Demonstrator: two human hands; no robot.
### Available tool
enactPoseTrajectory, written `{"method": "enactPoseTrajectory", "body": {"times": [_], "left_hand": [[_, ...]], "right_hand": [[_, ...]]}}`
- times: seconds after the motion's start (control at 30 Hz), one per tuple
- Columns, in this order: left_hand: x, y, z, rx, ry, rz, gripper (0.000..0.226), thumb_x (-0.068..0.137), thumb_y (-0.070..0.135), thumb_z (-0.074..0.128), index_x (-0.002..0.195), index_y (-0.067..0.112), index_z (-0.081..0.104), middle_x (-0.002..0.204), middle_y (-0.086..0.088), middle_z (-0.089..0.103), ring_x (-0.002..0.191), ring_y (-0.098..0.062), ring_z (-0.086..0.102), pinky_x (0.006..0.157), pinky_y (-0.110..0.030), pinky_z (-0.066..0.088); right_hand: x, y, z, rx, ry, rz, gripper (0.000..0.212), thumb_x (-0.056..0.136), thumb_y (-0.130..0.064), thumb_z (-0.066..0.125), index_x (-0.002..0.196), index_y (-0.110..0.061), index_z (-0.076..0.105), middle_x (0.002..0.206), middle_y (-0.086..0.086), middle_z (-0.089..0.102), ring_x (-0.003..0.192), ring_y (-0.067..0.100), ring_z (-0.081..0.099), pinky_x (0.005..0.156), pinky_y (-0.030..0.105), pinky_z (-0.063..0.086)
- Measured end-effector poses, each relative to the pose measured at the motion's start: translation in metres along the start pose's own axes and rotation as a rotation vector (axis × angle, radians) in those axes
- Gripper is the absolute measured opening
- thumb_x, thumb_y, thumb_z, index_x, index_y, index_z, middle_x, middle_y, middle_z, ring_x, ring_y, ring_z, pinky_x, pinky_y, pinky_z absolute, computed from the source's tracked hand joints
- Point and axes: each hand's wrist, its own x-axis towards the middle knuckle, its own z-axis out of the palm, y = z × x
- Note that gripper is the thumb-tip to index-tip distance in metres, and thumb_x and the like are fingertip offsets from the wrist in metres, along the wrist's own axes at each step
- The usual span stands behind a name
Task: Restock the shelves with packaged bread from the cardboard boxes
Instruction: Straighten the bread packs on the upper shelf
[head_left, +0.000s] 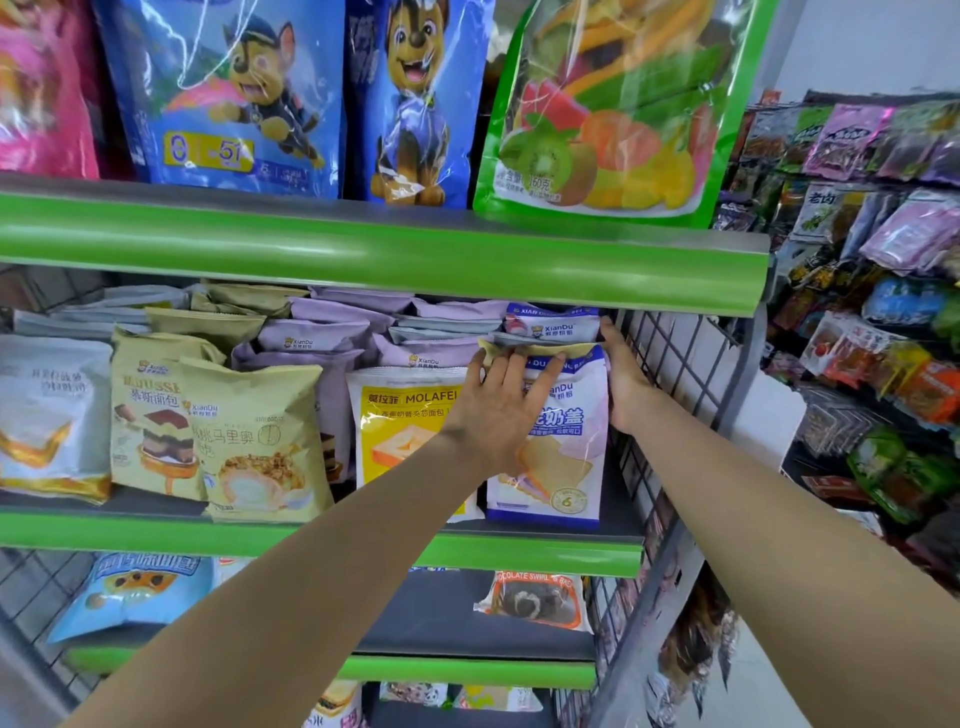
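I see the white and blue bread pack standing upright at the right end of the middle shelf, its long axis vertical, just beside the wire side wall. The left hand lies flat on the front face of the pack, fingers straight and spread, fingertips reaching the top seam toward 12 o'clock. The right hand is at 3 o'clock of the pack, between it and the wire wall, and its fingers wrap the right edge near the top; so this grip is holding the pack from the side, as far as I can judge. The pack lies between the two hands, at 9 o'clock from the right grip. At 9 o'clock from the pack, touching it, stands the yellow bread pack. Above, at 12 o'clock, small packs lie stacked. I think the coming move is pushing the pack straight back, and the right hand is nearer for guiding it. No cardboard box is visible.
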Motion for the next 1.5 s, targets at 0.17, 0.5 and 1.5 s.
{"method": "enactPoseTrajectory", "body": {"times": [0.17, 0.5, 1.5], "left_hand": [[0.004, 0.002, 0.001, -0.020, 0.006, -0.003, 0.131, 0.065, 0.060, 0.072, 0.147, 0.016, -0.021, 0.148, -0.023, 0.014, 0.139, -0.037, 0.016, 0.116, -0.052, 0.009], [-0.027, -0.022, 0.008, -0.241, 0.072, -0.157, 0.143, 0.054, 0.084, 0.058, 0.146, 0.009, -0.022, 0.158, -0.014, -0.006, 0.147, -0.028, -0.007, 0.119, -0.049, -0.002], [-0.068, -0.081, 0.038, 0.051, 0.060, 0.049, 0.143, 0.051, 0.074, 0.069, 0.142, 0.017, -0.026, 0.159, -0.011, -0.007, 0.146, -0.029, -0.009, 0.114, -0.049, -0.010]], "right_hand": [[-0.020, -0.006, -0.002, -0.042, 0.008, 0.039, 0.070, 0.092, -0.067, 0.021, 0.095, -0.013, 0.065, 0.116, 0.020, 0.064, 0.087, 0.029, 0.063, 0.094, 0.037, 0.044], [-0.087, -0.001, 0.019, -1.629, -0.053, -0.880, 0.089, 0.079, -0.043, 0.060, 0.151, -0.020, 0.013, 0.154, 0.006, 0.021, 0.146, 0.024, 0.010, 0.119, 0.040, -0.003], [-0.080, 0.073, 0.046, -2.015, 0.314, -1.173, 0.059, 0.082, -0.012, 0.035, 0.139, -0.013, 0.046, 0.146, 0.006, 0.043, 0.135, 0.022, 0.042, 0.107, 0.039, 0.039]]}}
